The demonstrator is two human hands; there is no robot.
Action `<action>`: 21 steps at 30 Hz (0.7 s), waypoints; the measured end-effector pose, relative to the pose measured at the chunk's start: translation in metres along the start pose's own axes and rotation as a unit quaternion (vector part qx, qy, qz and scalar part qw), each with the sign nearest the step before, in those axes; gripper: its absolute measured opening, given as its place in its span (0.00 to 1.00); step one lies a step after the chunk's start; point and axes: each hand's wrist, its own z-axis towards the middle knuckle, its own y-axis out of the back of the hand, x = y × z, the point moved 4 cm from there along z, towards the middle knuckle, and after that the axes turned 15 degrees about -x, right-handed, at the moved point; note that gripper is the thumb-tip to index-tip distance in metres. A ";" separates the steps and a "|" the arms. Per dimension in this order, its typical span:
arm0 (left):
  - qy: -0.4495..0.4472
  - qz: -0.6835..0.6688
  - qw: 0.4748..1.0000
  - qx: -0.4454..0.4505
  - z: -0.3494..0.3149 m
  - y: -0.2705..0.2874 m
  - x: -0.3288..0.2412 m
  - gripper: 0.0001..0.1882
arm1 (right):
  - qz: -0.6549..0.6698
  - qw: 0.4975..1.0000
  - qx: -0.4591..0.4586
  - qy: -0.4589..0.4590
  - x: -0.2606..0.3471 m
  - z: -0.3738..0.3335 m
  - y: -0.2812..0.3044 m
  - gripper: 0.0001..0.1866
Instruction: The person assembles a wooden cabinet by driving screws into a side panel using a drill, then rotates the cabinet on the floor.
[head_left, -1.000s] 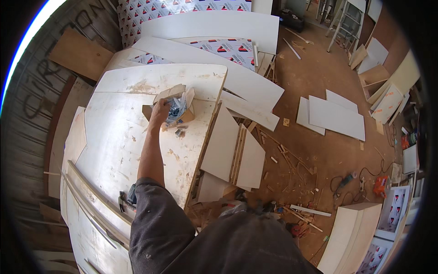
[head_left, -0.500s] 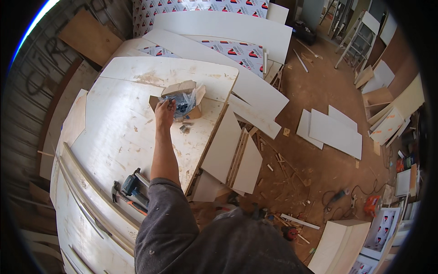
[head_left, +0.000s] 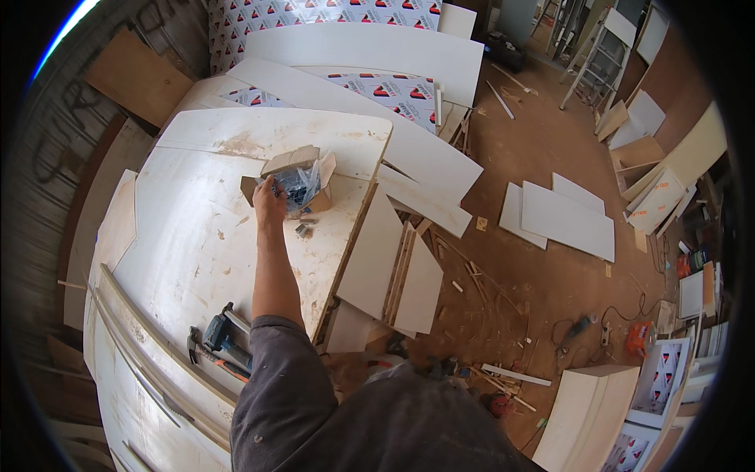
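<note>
My left hand (head_left: 270, 203) is at the near left edge of an open cardboard box (head_left: 318, 203), by its dark brown flap. Its fingers are curled in and closed; whatever is between them is too small to make out. Inside the box a clear bluish plastic bag (head_left: 303, 182) holds small dark pieces. Small metal pieces (head_left: 303, 229) lie on the white tabletop (head_left: 189, 236) just in front of the box. Nearer me on the same surface are a teal and black power tool (head_left: 222, 334) and a hammer (head_left: 212, 358) with an orange and black handle. My right hand is out of sight.
Long wooden strips (head_left: 149, 334) run along the table's left side. White panels (head_left: 409, 197) lean against its right edge. More white sheets (head_left: 566, 220) lie on the brown floor, with offcuts, cords and an angle grinder (head_left: 582, 324). A stepladder (head_left: 602, 59) stands far right.
My left hand has moved slightly down against the box's left edge, fingers still closed. The whole view has shifted a little; the box and tools stay in place on the table.
</note>
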 end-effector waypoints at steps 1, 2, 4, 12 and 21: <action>-0.007 -0.001 0.999 0.043 0.004 -0.006 -0.003 0.07 | 0.017 1.000 -0.006 0.001 -0.007 -0.006 0.002 0.18; 0.004 -0.020 0.996 0.082 0.012 -0.008 -0.016 0.05 | 0.035 0.999 -0.006 0.006 -0.013 -0.012 0.000 0.18; 0.082 -0.095 0.981 0.150 -0.005 -0.026 0.005 0.05 | 0.066 0.997 -0.041 0.023 -0.034 -0.017 0.018 0.18; 0.328 0.041 0.828 0.452 -0.291 -0.028 0.115 0.08 | 0.098 0.989 -0.094 -0.062 -0.054 -0.046 0.054 0.25; 0.683 0.262 0.551 0.401 -0.652 0.124 0.259 0.07 | 0.100 0.974 -0.161 -0.124 -0.171 -0.088 0.118 0.34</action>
